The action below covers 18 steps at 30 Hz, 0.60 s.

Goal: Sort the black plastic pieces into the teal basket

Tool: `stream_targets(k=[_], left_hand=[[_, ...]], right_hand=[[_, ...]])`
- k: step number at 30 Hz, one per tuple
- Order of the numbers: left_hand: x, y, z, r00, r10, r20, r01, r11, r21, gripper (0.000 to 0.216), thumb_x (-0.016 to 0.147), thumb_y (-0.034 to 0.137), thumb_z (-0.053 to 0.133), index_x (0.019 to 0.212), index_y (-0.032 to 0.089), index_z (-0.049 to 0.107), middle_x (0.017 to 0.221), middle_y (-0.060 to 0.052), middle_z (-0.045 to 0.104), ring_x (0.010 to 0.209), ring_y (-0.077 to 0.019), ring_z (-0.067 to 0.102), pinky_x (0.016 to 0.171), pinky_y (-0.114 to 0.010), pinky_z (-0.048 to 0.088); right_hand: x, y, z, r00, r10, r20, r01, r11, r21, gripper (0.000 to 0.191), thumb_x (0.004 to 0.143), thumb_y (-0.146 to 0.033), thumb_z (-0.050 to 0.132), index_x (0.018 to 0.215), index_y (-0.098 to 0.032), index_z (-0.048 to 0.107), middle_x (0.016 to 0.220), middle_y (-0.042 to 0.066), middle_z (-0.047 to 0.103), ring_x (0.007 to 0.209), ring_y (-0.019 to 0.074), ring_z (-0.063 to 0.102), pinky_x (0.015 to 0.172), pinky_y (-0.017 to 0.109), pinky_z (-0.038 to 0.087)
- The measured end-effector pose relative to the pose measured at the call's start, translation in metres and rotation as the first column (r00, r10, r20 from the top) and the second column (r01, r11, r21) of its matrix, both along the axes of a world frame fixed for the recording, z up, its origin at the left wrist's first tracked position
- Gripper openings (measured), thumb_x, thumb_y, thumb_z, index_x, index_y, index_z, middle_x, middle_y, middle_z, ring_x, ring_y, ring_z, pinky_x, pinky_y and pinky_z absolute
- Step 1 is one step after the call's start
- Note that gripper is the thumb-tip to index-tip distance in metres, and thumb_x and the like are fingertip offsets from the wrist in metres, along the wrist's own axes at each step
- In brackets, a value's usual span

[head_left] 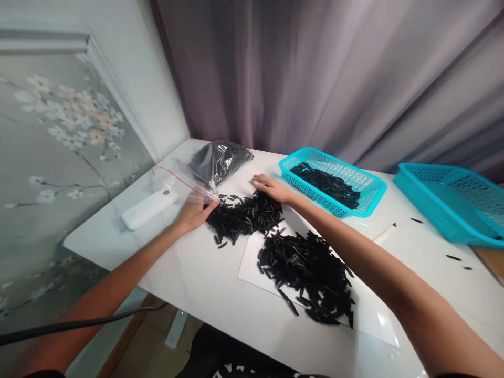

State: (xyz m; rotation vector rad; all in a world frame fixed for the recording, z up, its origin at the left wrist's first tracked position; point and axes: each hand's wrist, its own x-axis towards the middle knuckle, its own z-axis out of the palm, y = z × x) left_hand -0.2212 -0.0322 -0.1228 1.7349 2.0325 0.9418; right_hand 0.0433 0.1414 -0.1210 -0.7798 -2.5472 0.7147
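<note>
Step in hand, by my judgement: gathering the far pile of black strips [246, 215] at the mouth of the clear zip bag [220, 163]. Left hand [193, 214]: positioned at the bag mouth, thumb out against the left end of the pile, fingers partly behind clear film; I cannot tell whether they pinch the plastic. Right hand [271, 188]: palm down at the far right edge of the same pile, fingers extended and loosely spread, no firm grasp visible. The next move seems to call for a steady bag mouth on my left and a low, sideways push from my right, keeping strays together.

Location: the far pile lies directly on the white table [197, 273], between my hands. A near pile [309, 273] sits to its right, mostly on a white sheet [252, 262].

Appearance: the strips are short, slender and matt black, lying crosswise in a loose heap, with a few apart at the edges. The bag lies at the far left, its far part bulging with dark contents, its flat near part crossed by a red zip line. More dark strips lie in a blue perforated basket [315, 198] at the far right.
</note>
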Motion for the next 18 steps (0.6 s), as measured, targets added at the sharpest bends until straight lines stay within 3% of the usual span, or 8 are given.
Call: stream_targets(k=[4,7,11,18], left_hand=[[0.024,-0.013,-0.001,0.998,-0.055,-0.018,0.055,0.998,0.007,0.059,0.092,0.059,0.052,0.133,0.017,0.054,0.141,-0.015,0.056,0.143,-0.0323,0.039,0.121,-0.048,0.025],[0.046,-0.026,-0.001,0.997,-0.082,-0.010,0.082,0.997,0.013,0.063,0.094,0.059,0.049,0.141,0.016,0.046,0.148,-0.017,0.047,0.145,-0.0330,0.036,0.120,-0.051,0.026],[0.072,-0.032,0.001,0.987,-0.158,-0.002,0.158,0.986,0.056,0.062,0.090,0.054,0.059,0.140,0.019,0.046,0.149,-0.014,0.046,0.143,-0.0295,0.039,0.121,-0.047,0.029],[0.081,-0.032,0.004,0.972,-0.236,-0.013,0.236,0.968,0.089,0.062,0.086,0.048,0.065,0.138,0.018,0.047,0.146,-0.015,0.048,0.140,-0.0305,0.042,0.120,-0.049,0.032]], right_hand=[[0.004,-0.019,0.002,0.998,0.030,-0.057,-0.034,0.997,-0.065,0.034,0.097,-0.035,0.061,0.126,-0.018,0.061,0.137,0.011,0.058,0.122,0.0277,0.058,0.102,0.053,0.047],[0.010,-0.034,0.004,0.995,0.046,-0.086,-0.054,0.994,-0.100,0.032,0.097,-0.036,0.060,0.123,-0.017,0.063,0.136,0.011,0.059,0.124,0.0279,0.057,0.104,0.054,0.046],[0.017,-0.051,0.006,0.992,0.071,-0.107,-0.084,0.989,-0.121,0.032,0.097,-0.037,0.060,0.122,-0.017,0.064,0.135,0.011,0.060,0.125,0.0280,0.057,0.106,0.055,0.043],[0.033,-0.077,0.012,0.985,0.117,-0.129,-0.128,0.988,-0.085,0.037,0.094,-0.040,0.063,0.124,-0.018,0.063,0.129,0.012,0.065,0.122,0.0271,0.059,0.108,0.050,0.042]])
